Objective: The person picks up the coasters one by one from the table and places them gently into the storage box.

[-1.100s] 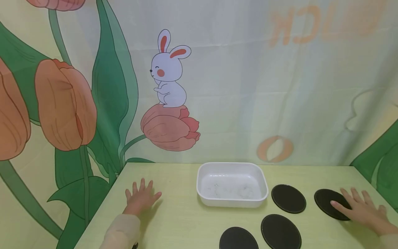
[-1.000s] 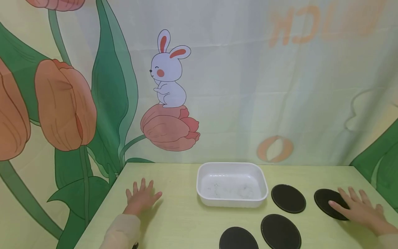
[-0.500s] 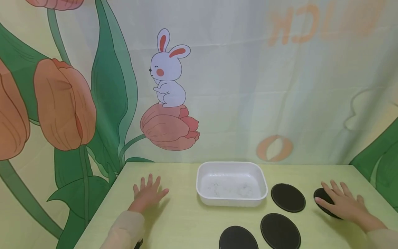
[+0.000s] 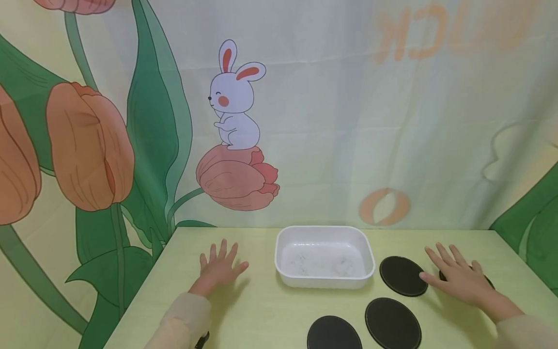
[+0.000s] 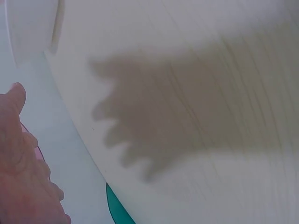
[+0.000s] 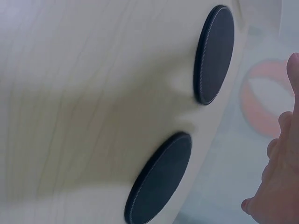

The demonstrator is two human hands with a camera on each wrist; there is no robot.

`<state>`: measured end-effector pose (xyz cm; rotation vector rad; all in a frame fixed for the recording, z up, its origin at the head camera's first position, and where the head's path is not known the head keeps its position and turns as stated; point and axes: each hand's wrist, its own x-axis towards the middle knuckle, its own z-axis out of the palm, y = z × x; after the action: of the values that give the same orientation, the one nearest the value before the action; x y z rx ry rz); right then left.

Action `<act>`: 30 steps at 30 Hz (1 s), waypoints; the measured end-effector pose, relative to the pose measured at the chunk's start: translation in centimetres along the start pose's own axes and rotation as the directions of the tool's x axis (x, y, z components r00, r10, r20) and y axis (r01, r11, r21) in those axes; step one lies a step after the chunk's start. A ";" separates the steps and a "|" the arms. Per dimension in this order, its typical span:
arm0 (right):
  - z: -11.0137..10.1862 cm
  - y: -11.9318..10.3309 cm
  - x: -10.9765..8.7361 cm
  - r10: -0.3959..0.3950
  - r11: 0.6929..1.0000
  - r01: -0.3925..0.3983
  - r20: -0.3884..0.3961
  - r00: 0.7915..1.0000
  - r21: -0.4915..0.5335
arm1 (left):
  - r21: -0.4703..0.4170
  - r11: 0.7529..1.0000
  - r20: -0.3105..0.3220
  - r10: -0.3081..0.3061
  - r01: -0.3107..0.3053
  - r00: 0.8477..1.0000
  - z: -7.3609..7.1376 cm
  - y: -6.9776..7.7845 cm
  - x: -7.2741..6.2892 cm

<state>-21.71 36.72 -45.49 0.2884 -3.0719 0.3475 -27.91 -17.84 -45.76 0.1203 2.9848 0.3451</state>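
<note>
My left hand (image 4: 221,269) hovers over the left part of the table with spread fingers, holding nothing; its shadow falls on the wood in the left wrist view. My right hand (image 4: 462,277), fingers likewise spread, hangs above the table at the right. It partly covers a round black coaster (image 4: 485,279). Its thumb tip overlaps the edge of another black coaster (image 4: 402,275) in the head view, but the right wrist view shows the hand (image 6: 276,172) raised clear of both stitched coasters (image 6: 161,182).
A white rectangular basin (image 4: 324,282) stands at the table's back middle. Two more black coasters lie nearer the front, one right (image 4: 393,323) and one partly cut off (image 4: 334,334). Behind the table (image 4: 257,315) hangs a printed curtain (image 4: 318,145) with a rabbit and tulips.
Both hands have moved inward, the left to the right and the right to the left, rising slightly in view. The coasters and basin stay put.
</note>
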 end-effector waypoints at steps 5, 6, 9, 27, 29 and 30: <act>-0.1 -2.0 0.4 -0.037 0.999 0.036 -0.029 0.999 -0.011 | -0.021 0.999 -0.010 0.024 -0.024 1.000 -0.2 1.4 -0.1; 0.0 -2.3 0.5 -0.042 0.999 0.042 -0.031 0.999 -0.011 | -0.023 0.999 -0.012 0.028 -0.028 1.000 -0.2 1.6 -0.1; 0.2 -3.6 0.7 -0.070 0.998 0.069 -0.048 0.996 -0.010 | -0.023 0.999 -0.021 0.045 -0.045 0.999 -0.1 2.3 -0.1; 0.9 -11.1 1.3 -0.278 0.959 0.282 -0.141 0.950 0.005 | -0.114 0.974 -0.127 0.182 -0.197 0.975 0.5 6.8 0.9; 0.9 -11.9 1.2 -0.314 0.947 0.320 -0.162 0.936 0.014 | -0.139 0.965 -0.159 0.200 -0.222 0.967 0.6 7.3 1.1; 0.9 -12.3 1.1 -0.328 0.941 0.337 -0.167 0.930 0.026 | -0.148 0.961 -0.177 0.208 -0.235 0.962 0.6 7.5 1.1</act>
<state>-20.50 24.50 -43.63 0.7338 -2.7884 0.4138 -28.47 -10.35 -44.76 0.4329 3.0870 0.6601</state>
